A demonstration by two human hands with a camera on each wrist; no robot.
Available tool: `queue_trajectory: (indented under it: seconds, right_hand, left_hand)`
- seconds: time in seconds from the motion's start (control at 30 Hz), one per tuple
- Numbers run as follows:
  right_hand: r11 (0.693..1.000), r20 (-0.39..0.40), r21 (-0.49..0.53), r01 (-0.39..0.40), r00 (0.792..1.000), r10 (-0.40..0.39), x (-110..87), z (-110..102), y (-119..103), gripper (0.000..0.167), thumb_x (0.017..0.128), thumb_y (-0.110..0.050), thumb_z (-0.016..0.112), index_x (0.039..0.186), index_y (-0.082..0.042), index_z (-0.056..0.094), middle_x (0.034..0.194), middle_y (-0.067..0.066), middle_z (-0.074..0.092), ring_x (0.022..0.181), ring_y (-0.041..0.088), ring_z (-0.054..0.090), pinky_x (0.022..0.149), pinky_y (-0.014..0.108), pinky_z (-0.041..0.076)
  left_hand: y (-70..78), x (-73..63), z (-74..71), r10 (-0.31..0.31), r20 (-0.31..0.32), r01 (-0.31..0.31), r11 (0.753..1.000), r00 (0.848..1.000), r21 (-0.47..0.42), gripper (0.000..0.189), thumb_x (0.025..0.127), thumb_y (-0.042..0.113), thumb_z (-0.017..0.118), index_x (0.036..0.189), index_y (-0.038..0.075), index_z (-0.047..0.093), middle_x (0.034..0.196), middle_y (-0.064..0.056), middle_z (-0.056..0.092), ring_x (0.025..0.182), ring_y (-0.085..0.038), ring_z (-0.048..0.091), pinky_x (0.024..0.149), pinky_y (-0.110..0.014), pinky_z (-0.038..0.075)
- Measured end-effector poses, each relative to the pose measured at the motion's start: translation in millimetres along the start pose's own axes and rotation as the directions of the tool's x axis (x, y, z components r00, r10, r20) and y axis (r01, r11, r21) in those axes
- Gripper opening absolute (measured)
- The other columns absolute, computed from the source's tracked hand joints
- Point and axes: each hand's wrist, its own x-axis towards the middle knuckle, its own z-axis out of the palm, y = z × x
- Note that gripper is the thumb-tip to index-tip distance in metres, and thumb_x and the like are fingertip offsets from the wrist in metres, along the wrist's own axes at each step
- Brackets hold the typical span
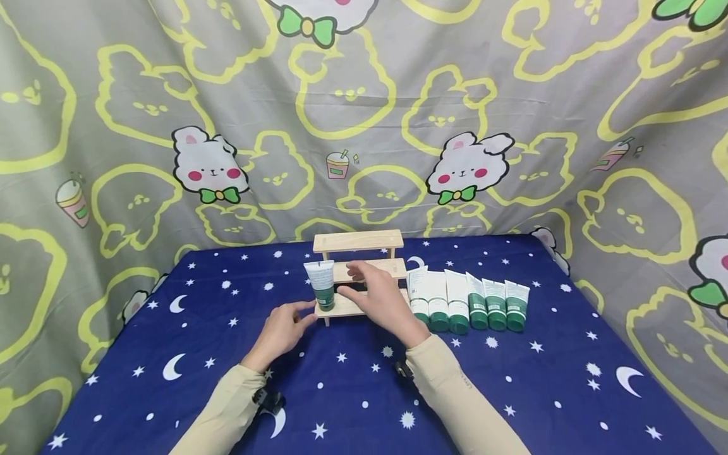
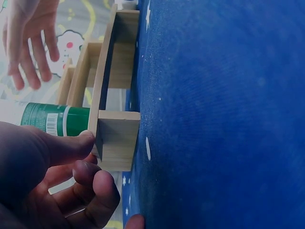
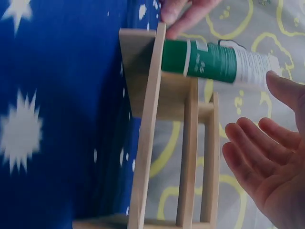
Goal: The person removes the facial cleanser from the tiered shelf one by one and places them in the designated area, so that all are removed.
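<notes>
A three-tier wooden display stand [image 1: 358, 241] stands on the blue cloth. On the left end of its lowest step a white-and-green squeeze tube [image 1: 321, 284] stands upright on its green cap. My left hand [image 1: 282, 332] grips the left end of that step, the thumb [image 2: 78, 143] at its front edge near the cap. To the right of the tube, my right hand [image 1: 378, 297] hovers above the steps with its fingers apart and nothing held. In the right wrist view the right thumb [image 3: 286, 90] is close to the tube's upper end.
Several more white-and-green tubes [image 1: 497, 303] stand in a row on the cloth at the stand's right, some showing a plain white face. The star-patterned tablecloth [image 1: 364, 404] covers the table. A grey cartoon-print curtain [image 1: 364, 151] hangs behind.
</notes>
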Motion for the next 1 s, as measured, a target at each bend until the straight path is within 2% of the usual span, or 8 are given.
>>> queue_trajectory:
  seconds: [0.2, 0.43, 0.53, 0.67, 1.0]
  right_hand:
    - [0.999, 0.02, 0.033, 0.012, 1.0, -0.013, 4.3, 15.6, -7.3, 0.051, 0.095, -0.032, 0.075, 0.138, -0.009, 0.06, 0.125, 0.009, 0.07, 0.11, 0.025, 0.07, 0.094, 0.04, 0.055]
    - [0.994, 0.001, 0.104, 0.028, 1.0, -0.028, 8.8, 28.7, -10.3, 0.042, 0.095, -0.026, 0.075, 0.132, -0.009, 0.062, 0.115, 0.007, 0.07, 0.104, 0.028, 0.071, 0.09, 0.042, 0.056]
    - [0.993, -0.01, 0.116, 0.015, 1.0, -0.014, 9.2, 32.2, -10.4, 0.039, 0.097, -0.025, 0.074, 0.13, -0.009, 0.062, 0.112, 0.006, 0.071, 0.101, 0.025, 0.072, 0.087, 0.04, 0.057]
    - [0.995, -0.031, 0.096, -0.001, 1.0, 0.004, 9.1, 36.4, -10.5, 0.036, 0.097, -0.024, 0.073, 0.129, -0.01, 0.062, 0.11, 0.005, 0.072, 0.097, 0.018, 0.072, 0.084, 0.033, 0.057]
    - [0.996, -0.056, 0.084, -0.001, 0.998, 0.006, 14.1, 41.8, -11.7, 0.023, 0.098, -0.025, 0.071, 0.115, -0.011, 0.063, 0.103, 0.003, 0.073, 0.086, 0.013, 0.071, 0.076, 0.026, 0.056]
  left_hand:
    - [0.2, 1.3, 1.0, 0.015, 0.002, -0.015, 1.0, 1.0, 0.002, 0.036, 0.097, 0.022, 0.071, 0.132, 0.009, 0.07, 0.055, 0.002, 0.05, 0.046, -0.012, 0.045, 0.048, -0.028, 0.034]
    - [0.0, 1.4, 1.1, 0.024, -0.002, -0.024, 1.0, 1.0, -0.003, 0.036, 0.097, 0.022, 0.072, 0.131, 0.009, 0.071, 0.054, 0.003, 0.049, 0.046, -0.011, 0.043, 0.048, -0.027, 0.033]
    - [-0.1, 1.5, 1.0, 0.018, -0.003, -0.018, 1.0, 1.0, -0.007, 0.036, 0.097, 0.022, 0.072, 0.131, 0.01, 0.071, 0.054, 0.003, 0.049, 0.046, -0.011, 0.043, 0.048, -0.027, 0.033]
    - [-0.5, 0.7, 0.9, 0.006, 0.001, -0.006, 1.0, 1.0, -0.003, 0.036, 0.097, 0.023, 0.071, 0.131, 0.01, 0.071, 0.055, 0.003, 0.048, 0.046, -0.011, 0.043, 0.048, -0.026, 0.033]
    - [-1.8, 0.7, 0.1, 0.007, -0.005, -0.007, 1.0, 1.0, -0.004, 0.037, 0.098, 0.024, 0.071, 0.132, 0.01, 0.071, 0.054, 0.003, 0.048, 0.045, -0.011, 0.043, 0.048, -0.026, 0.033]
